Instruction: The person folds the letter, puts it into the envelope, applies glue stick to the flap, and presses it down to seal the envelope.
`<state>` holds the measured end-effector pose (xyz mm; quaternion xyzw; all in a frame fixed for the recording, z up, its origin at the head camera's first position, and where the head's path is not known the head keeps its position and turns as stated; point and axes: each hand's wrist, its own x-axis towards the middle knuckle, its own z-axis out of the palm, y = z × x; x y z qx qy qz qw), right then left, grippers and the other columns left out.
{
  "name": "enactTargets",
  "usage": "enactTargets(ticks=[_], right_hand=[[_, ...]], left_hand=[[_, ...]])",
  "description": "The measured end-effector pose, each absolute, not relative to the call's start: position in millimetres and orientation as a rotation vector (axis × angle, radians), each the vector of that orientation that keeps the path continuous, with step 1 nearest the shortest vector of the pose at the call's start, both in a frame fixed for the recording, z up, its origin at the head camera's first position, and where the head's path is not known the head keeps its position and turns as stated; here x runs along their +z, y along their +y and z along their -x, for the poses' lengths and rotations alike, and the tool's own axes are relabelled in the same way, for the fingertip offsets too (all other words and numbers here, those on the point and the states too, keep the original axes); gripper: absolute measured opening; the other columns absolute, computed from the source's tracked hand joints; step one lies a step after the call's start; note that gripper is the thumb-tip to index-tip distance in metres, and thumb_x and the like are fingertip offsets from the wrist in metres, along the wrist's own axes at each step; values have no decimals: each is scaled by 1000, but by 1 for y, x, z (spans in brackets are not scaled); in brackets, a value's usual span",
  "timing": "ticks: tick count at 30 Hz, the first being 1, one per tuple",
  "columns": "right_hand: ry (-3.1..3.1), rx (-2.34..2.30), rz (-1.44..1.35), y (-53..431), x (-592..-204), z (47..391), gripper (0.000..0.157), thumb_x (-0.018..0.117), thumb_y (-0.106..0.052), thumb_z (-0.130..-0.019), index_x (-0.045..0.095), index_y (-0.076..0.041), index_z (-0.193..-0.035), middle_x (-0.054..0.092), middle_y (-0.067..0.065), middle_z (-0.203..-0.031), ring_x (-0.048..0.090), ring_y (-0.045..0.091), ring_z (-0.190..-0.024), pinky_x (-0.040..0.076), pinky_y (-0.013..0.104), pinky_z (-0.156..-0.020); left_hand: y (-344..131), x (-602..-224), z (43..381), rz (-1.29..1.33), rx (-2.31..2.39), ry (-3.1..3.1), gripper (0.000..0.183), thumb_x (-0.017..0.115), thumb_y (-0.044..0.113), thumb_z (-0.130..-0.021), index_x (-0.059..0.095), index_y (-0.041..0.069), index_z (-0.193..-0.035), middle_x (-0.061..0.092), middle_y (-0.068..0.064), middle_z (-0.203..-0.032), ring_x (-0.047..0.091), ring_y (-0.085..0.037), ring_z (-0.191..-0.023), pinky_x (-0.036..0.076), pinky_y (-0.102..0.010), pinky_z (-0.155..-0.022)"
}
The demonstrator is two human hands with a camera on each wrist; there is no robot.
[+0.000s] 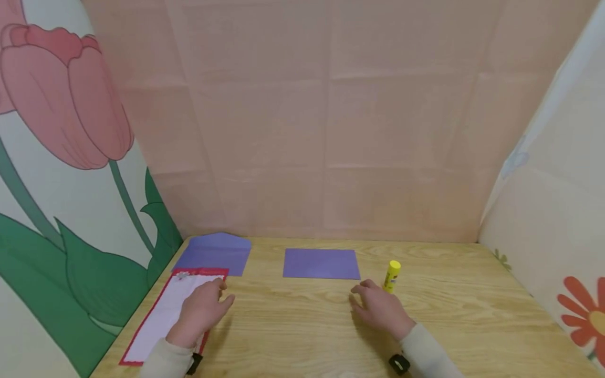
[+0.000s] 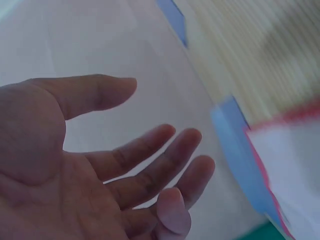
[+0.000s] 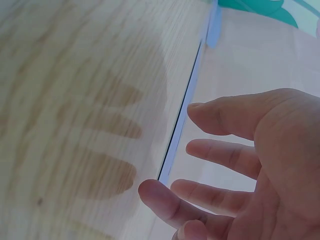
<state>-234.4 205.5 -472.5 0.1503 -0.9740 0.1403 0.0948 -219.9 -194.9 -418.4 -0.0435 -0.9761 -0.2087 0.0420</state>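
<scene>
The left hand, loosely spread and empty, is over the sheet; the right hand, equally empty, has the purple paper just beyond and the glue just beside. Sheet and purple paper look light, bendy, best pinched at an edge.

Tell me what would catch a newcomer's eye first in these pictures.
Probably the huge pink tulip at the left of the head view. Next, the bright yellow glue stick standing on the wood-grain table, just beyond the right hand. Then the red-bordered white sheet at the table's left, partly hidden by the left hand.
</scene>
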Motion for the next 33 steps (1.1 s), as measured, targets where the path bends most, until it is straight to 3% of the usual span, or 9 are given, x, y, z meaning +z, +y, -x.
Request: enactTargets(ticks=[3,8,13,19,23,26,33], right_hand=[[-2894,416,-441,207,-473,233,30,78,-22,-84,71,-8,-110,65,13,-114,67,25,-92,57,41,-63],[-2871,413,-450,210,-472,230,30,79,-21,-82,71,-8,-108,65,11,-111,67,25,-92,57,41,-65],[-2859,409,-460,213,-473,231,31,80,-21,-82,71,-9,-109,65,9,-111,67,23,-91,57,40,-64],[-2850,401,-461,213,-475,230,28,79,-20,-83,71,-9,-107,65,8,-111,67,21,-90,56,38,-62],[-2848,397,-457,213,-478,229,27,79,-20,-83,71,-9,-106,65,8,-110,67,21,-89,56,39,-62],[-2861,396,-450,213,-478,230,28,79,-21,-83,71,-9,-106,65,7,-110,66,20,-89,56,39,-63],[-2862,396,-449,212,-476,228,27,79,-20,-83,71,-10,-106,65,7,-110,66,21,-90,56,39,-64]], left_hand=[[-221,-423,223,25,-611,-3025,34,70,27,-90,65,-1,-109,70,-12,-96,66,-27,-84,51,-43,-62],[-260,-432,228,-101,-580,-3056,46,67,27,-90,60,-13,-111,67,-25,-100,65,-41,-87,53,-52,-69],[-291,-443,228,-219,-579,-3106,54,65,29,-89,55,-22,-105,63,-28,-89,60,-37,-77,50,-47,-62],[-314,-451,225,-307,-594,-3183,67,66,40,-87,55,-23,-105,61,-30,-91,57,-43,-83,50,-57,-72],[-318,-454,224,-356,-631,-3209,72,67,44,-87,54,-24,-107,61,-28,-91,57,-40,-84,50,-57,-77],[-320,-455,224,-394,-662,-3215,77,68,46,-86,52,-25,-111,58,-32,-95,54,-45,-89,47,-61,-80],[-329,-458,226,-417,-710,-3192,71,65,44,-88,53,-23,-108,55,-32,-93,53,-46,-89,47,-60,-78]])
